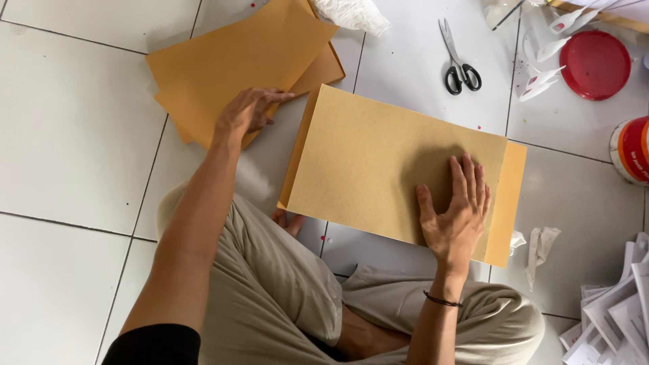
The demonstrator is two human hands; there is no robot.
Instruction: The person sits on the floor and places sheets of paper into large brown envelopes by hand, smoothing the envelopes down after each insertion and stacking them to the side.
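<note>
- While the person sits cross-legged on the white tiled floor (67, 135), the right hand (454, 215) lies flat, palm down and fingers spread, on the large brown envelope (378, 162); it presses and grasps nothing.
- Envelope position: flat on the floor directly in front of the knees, near the middle of the visible floor area. Its open flap (508, 203) extends at the right end, just beside the right hand.
- The left hand (247, 111) is extended to the stack of orange-brown sheets (230, 64) at the upper left of the floor. The fingers rest loosely curled on the near edge of the stack; whether a sheet is pinched cannot be determined.
- The stack and the envelope lie close together; contact between them cannot be confirmed.
- A pair of black-handled scissors (458, 57) lies on the floor beyond the envelope, well apart from both hands.
- A red round lid (595, 64) lies at the upper right of the floor, with white paper pieces (544, 78) just beside it.
- A red and white can (632, 150) stands at the right edge.
- A crumpled white scrap (539, 245) lies near the flap corner of the envelope.
- A pile of white papers (618, 311) occupies the lower right corner.
</note>
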